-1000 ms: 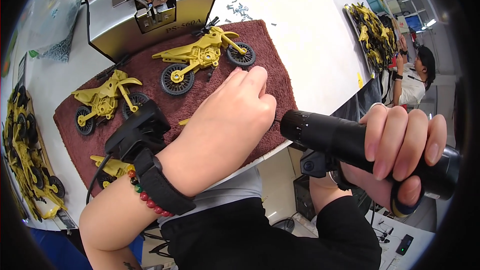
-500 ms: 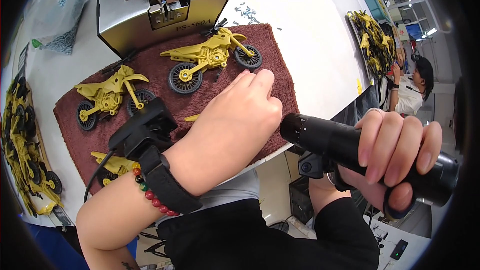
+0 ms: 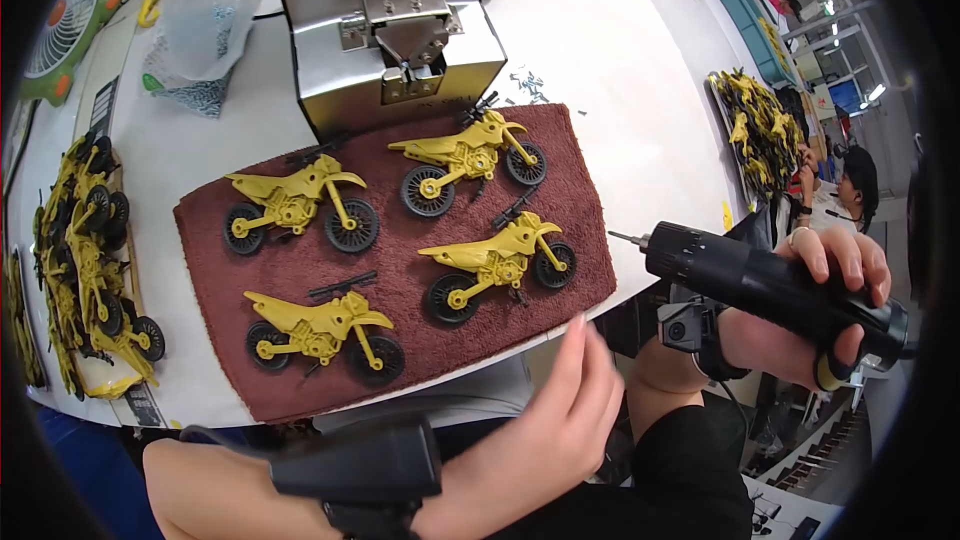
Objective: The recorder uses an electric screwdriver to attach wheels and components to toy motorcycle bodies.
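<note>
Four yellow toy motorcycles with black wheels lie at the centre of the frame on a brown towel (image 3: 400,232): an upper-left one (image 3: 295,204), an upper-right one (image 3: 462,153), a lower-left one (image 3: 322,330) and a lower-right one (image 3: 492,263). Strips of towel separate them. The lower-left one's front wheel sits near the towel's lower edge.

Right of the towel, the right hand (image 3: 835,265) is curled around a black electric screwdriver (image 3: 740,275). Its bit points left, beside the towel's right edge in view; its height cannot be told. The left hand (image 3: 560,415), at lower centre, is loosely open with fingers extended, holding nothing, and appears below the front edge of the white surface (image 3: 640,100).

A silver machine (image 3: 312,60) stands just beyond the towel's top edge, limiting room there. Loose screws (image 3: 527,87) are scattered to its right; past them a broad white stretch runs right. A clear plastic bag (image 3: 200,55) lies at upper left. More motorcycles are heaped at left (image 3: 85,260) and at upper right (image 3: 757,130), near a person (image 3: 848,202) at the right.
</note>
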`<move>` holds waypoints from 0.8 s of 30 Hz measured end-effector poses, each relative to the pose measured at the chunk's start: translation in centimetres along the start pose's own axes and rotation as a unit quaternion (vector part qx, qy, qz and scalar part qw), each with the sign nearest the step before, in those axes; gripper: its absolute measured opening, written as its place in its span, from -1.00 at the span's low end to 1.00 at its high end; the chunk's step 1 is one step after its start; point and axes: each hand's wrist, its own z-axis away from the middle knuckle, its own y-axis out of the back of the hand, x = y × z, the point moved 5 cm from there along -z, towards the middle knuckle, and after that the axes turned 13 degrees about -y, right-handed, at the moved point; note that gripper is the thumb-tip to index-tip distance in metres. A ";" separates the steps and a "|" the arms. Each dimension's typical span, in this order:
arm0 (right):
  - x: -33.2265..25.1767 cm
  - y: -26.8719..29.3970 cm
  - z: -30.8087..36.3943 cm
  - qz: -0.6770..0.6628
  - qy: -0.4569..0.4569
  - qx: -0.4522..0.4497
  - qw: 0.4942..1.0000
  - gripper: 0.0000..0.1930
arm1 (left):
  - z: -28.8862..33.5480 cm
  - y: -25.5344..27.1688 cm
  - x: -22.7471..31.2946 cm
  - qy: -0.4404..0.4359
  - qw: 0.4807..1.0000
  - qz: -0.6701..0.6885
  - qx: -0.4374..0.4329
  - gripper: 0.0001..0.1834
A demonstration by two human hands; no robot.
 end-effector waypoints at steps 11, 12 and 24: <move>3.1 -3.7 -1.6 -0.031 -0.069 -0.059 0.995 -0.68 | 1.5 -1.2 1.8 -0.027 0.997 0.020 0.066 -0.62; 3.0 -3.9 -2.1 -0.036 -0.068 -0.065 0.995 -0.71 | 1.1 -1.3 1.4 0.052 0.995 0.038 0.076 -0.62; 7.5 -9.2 -12.8 -0.038 -0.130 -0.119 0.984 -0.83 | -2.6 -10.0 1.1 0.357 0.931 0.040 0.062 -0.34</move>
